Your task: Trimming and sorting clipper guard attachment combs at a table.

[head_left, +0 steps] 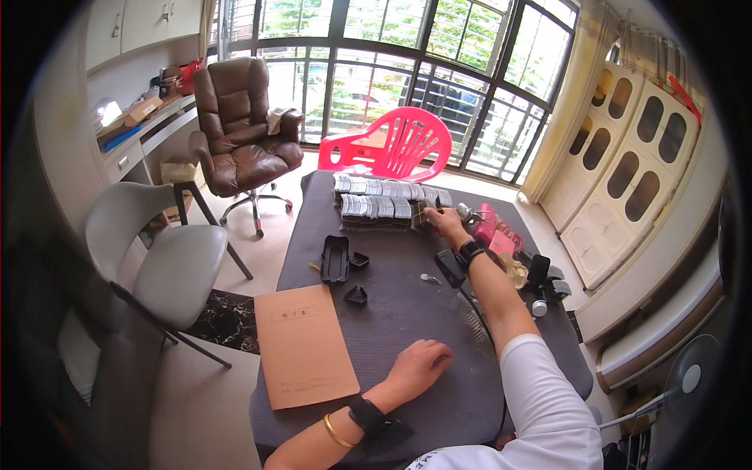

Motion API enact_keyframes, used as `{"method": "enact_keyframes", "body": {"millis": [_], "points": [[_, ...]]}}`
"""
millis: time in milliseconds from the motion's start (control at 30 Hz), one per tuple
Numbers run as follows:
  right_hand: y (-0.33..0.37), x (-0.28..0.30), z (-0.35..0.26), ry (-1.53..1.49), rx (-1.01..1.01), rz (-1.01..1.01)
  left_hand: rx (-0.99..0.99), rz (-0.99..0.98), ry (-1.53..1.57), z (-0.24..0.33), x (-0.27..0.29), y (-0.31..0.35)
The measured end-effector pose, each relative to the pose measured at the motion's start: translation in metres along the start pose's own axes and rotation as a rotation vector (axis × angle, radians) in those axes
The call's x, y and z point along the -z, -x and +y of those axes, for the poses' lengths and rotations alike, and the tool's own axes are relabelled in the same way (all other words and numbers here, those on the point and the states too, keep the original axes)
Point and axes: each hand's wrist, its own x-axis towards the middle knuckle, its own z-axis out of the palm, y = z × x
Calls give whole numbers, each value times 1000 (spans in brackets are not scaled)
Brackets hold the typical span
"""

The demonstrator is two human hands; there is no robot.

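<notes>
My right hand (pixel 448 224) reaches to the far part of the table, its fingers closed on the end stack (pixel 423 213) of a row of thin pieces. This front row (pixel 377 207) is of silver-grey, curved pieces packed side by side; a similar back row (pixel 384 188) runs behind it. What lies under the fingertips is partly hidden. My left hand (pixel 421 366) rests on the near table, fingers curled together, with nothing visible in them. A brown paper-covered notebook (pixel 305 345) lies to its left. Black straps circle both wrists.
On the dark-covered table (pixel 392 313) sit a black tray (pixel 336 259), small black parts (pixel 356 295) and a small shiny piece (pixel 430 278). A pink bag (pixel 487 225) and other clutter line the right edge. Around stand a red plastic chair (pixel 407 141), a brown armchair (pixel 243 125) and a grey chair (pixel 176 266).
</notes>
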Motion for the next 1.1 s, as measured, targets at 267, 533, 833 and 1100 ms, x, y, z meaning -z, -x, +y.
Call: {"method": "enact_keyframes", "body": {"millis": [267, 533, 833, 1100], "points": [[178, 87, -37, -81, 677, -240, 361, 107, 500, -2, 3, 0], [330, 62, -9, -534, 256, -401, 561, -155, 1187, 20, 9, -4], [326, 84, 14, -622, 274, -298, 232, 215, 370, 28, -11, -18], [337, 83, 23, -600, 313, -215, 10, 235, -110, 47, -28, -24]]}}
